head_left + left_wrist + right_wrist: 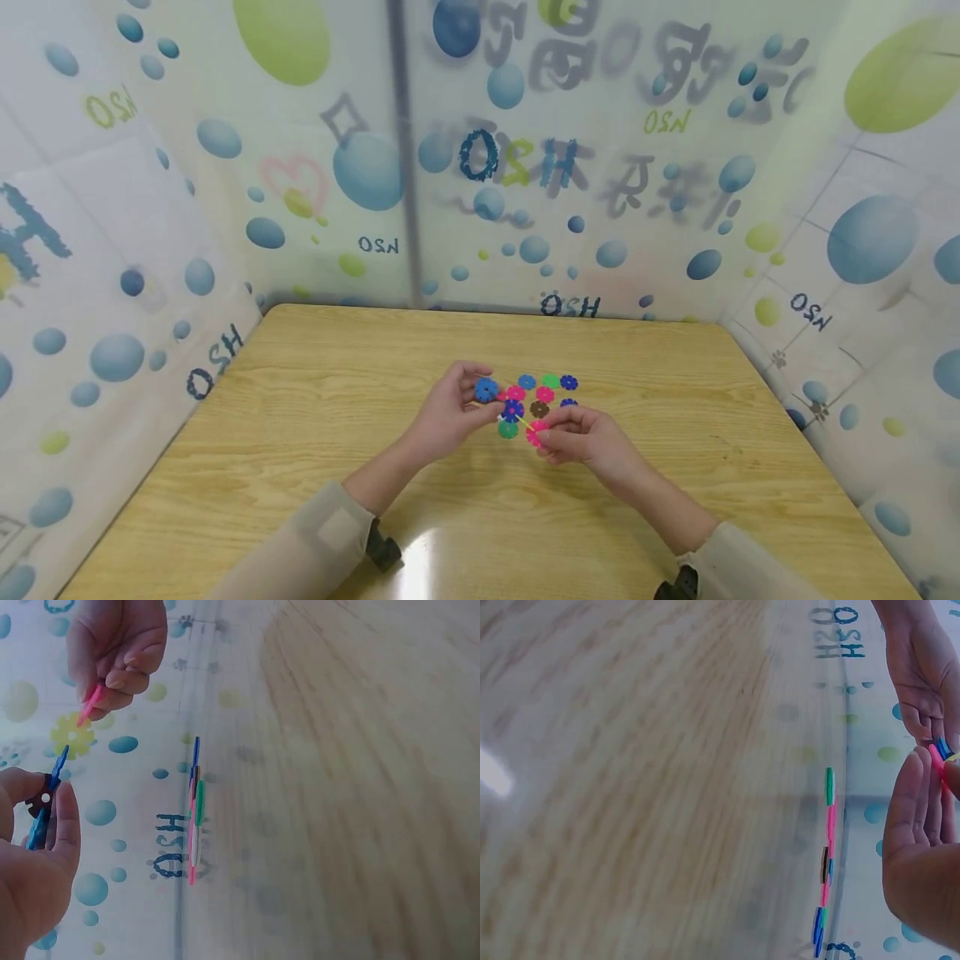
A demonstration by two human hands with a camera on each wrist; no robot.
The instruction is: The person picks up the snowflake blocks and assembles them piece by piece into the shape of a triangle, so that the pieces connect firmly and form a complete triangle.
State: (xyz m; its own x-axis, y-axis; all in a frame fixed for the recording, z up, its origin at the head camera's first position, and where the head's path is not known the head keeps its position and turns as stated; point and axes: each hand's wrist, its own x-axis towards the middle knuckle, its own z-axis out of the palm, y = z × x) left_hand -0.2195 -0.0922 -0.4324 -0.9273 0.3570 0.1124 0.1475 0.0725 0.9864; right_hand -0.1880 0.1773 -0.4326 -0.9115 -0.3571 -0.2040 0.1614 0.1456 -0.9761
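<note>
Between thumb and fingers, my left hand (448, 410) pinches a joined chain of notched plastic flower discs. The chain shows a lighter blue disc (486, 389), a small brown disc (39, 799) and a dark blue disc (512, 410). My right hand (588, 442) pinches a pink disc (536, 433) by its edge, lower and to the right of the chain. A yellow disc (73, 736) stands edge-on in the head view, bridging the gap from the pink disc to the dark blue one. The fingers partly cover the pink disc.
Several loose discs lie flat on the wooden table (337, 375) just beyond the hands, among them a green disc (551, 381), a brown disc (539, 409) and a dark blue disc (569, 382). A patterned curtain (300, 250) encloses the table's back and sides.
</note>
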